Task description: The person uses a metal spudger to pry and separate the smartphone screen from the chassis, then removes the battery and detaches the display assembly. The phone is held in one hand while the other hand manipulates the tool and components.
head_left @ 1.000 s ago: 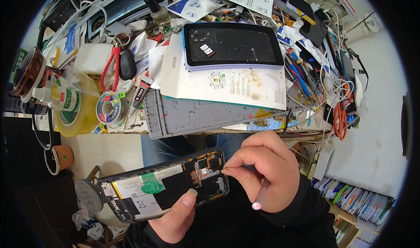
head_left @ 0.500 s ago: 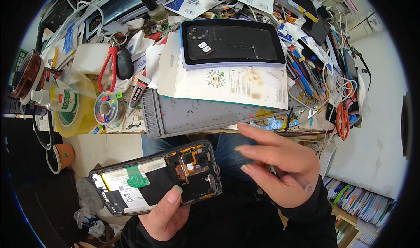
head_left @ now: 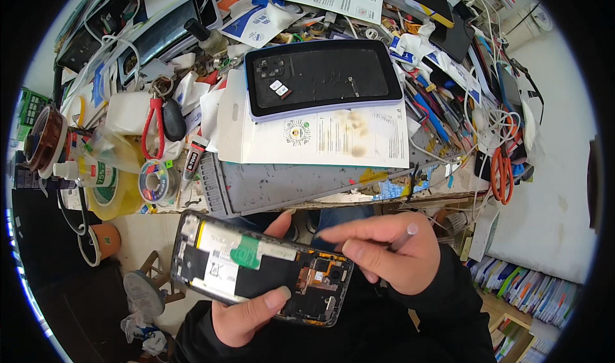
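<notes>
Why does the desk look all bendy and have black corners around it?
Head view: a fisheye lens bows the desk edge and leaves black corners; light is even and soft, a pale sheen lies on the black tray, and the opened phone and both hands stay sharp.

The head camera is looking steeply down from above, sitting close over the left hand and right hand near the lower edge. It is facing forward across the cluttered workbench, whose far edges are probably bending from fisheye distortion.
</notes>
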The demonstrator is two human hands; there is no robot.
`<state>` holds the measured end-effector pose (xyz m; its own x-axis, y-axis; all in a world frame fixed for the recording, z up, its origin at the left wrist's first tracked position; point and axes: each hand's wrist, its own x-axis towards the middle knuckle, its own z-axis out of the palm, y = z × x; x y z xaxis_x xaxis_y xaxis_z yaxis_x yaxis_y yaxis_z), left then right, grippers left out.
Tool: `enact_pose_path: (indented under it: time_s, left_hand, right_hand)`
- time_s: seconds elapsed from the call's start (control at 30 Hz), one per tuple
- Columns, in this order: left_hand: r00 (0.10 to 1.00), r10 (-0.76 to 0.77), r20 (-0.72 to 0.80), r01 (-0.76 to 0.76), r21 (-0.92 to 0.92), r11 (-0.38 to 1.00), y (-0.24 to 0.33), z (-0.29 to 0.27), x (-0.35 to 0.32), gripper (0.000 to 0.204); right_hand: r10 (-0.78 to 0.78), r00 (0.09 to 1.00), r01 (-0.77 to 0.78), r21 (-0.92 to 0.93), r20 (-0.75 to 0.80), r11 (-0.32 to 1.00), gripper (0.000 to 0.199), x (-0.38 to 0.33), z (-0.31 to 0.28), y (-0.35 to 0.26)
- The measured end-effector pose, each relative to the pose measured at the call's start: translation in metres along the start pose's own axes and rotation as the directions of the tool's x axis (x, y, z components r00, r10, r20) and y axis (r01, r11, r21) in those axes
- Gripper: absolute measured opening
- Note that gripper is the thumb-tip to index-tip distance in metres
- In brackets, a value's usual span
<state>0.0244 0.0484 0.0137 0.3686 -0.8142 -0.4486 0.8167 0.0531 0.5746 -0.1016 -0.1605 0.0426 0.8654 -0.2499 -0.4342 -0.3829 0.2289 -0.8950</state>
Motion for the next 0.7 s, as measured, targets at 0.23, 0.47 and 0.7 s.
enact_pose_path:
  time_s: [0.23, 0.47, 0.7]
  left_hand:
    - [0.988, 0.151, 0.015, -0.146, -0.166, 0.975, -0.006, -0.001, 0.034, 0.082]
    - [0.978, 0.202, -0.054, -0.208, -0.151, 0.967, -0.035, 0.024, 0.036, 0.082]
    - [0.997, -0.003, -0.073, -0.008, -0.141, 0.99, -0.021, 0.028, 0.029, 0.082]
  right_hand:
    - [0.023, 0.985, -0.018, 0.033, -0.172, 0.999, 0.026, -0.006, 0.006, -0.001]
    - [-0.154, 0.963, 0.149, -0.04, -0.221, 0.988, 0.025, -0.008, 0.005, 0.011]
    - [-0.606, 0.675, 0.534, -0.287, -0.421, 0.795, 0.049, -0.027, -0.016, 0.032]
